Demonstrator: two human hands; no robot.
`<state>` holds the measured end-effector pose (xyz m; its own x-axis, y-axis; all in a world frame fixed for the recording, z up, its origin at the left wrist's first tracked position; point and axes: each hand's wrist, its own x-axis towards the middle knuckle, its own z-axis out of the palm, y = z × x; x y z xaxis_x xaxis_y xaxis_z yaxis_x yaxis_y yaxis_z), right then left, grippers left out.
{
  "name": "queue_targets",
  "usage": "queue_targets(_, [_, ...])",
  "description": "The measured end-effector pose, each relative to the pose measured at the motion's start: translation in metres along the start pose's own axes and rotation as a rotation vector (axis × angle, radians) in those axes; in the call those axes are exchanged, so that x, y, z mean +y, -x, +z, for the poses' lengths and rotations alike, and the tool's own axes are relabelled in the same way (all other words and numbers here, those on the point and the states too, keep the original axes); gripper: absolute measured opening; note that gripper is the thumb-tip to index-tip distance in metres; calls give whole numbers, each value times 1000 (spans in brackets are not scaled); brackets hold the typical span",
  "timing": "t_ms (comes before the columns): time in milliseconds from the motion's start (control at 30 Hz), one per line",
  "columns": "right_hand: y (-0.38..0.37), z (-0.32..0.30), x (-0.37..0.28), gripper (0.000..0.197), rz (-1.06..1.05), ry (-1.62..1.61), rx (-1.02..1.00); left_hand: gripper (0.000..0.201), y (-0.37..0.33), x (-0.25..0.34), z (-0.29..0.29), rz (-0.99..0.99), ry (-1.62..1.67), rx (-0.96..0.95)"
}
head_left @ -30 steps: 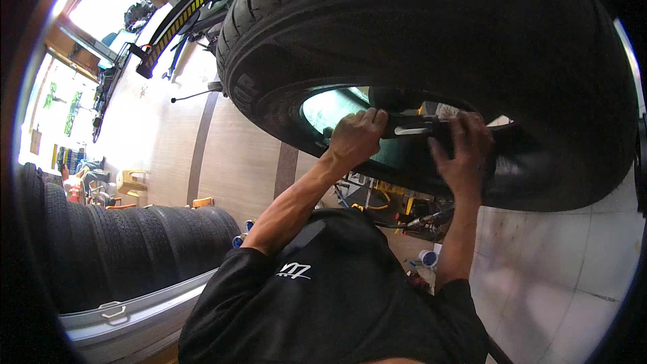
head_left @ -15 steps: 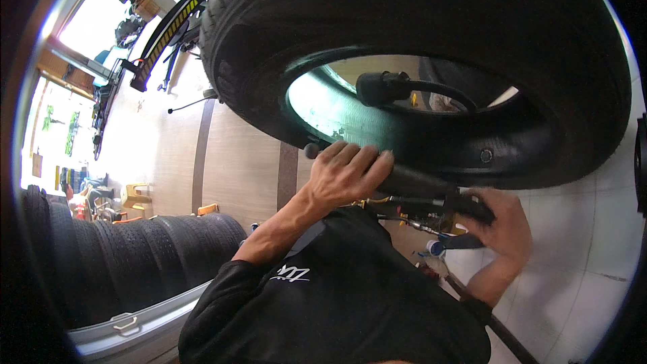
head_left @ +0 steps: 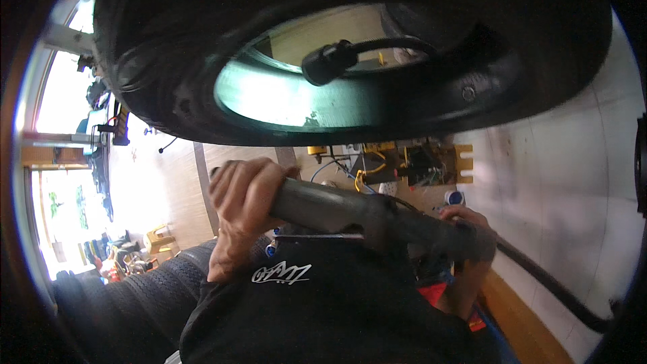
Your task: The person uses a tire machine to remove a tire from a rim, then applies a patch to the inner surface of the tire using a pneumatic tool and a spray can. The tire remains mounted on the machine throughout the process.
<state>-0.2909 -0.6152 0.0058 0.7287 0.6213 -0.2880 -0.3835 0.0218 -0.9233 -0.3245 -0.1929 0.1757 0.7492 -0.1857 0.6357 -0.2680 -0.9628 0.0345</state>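
My left hand (head_left: 246, 195) is closed round the left end of a long dark-grey tube-like tool (head_left: 323, 207), held slantwise before my chest. At its lower right end my right hand (head_left: 467, 219) grips it, partly hidden behind the tool and blurred. Above both hands hangs a large black tyre (head_left: 155, 87), its near edge apart from the tool. Inside its opening a black lamp head (head_left: 329, 64) on a bendable arm lights the inner wall bluish-white. A round mark (head_left: 468, 92) shows on the inner wall to the right.
A dark hose or bar (head_left: 552, 283) runs from beside my right hand toward the lower right. Below the tyre, yellow and blue hoses (head_left: 364, 176) lie among equipment. A row of tyres (head_left: 128, 296) stands at lower left, near a yellow stool (head_left: 158, 237). White tiles lie right.
The tool has come away from the tyre's near edge toward my chest, both hands still on it. My left hand has moved left and down. The view has shifted, showing equipment beneath the tyre.
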Motion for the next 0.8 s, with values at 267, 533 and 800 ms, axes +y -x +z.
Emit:
queue_targets(267, [3, 27, 68, 60, 19, 217, 67, 29, 2, -28, -23, -10, -171, 34])
queue_targets(533, [-7, 22, 103, 48, -115, 105, -22, 30, -42, -13, -40, -131, -206, -14])
queue_targets(800, [29, 16, 149, 49, -152, -206, -72, 37, -93, -20, -81, -345, -490, -280])
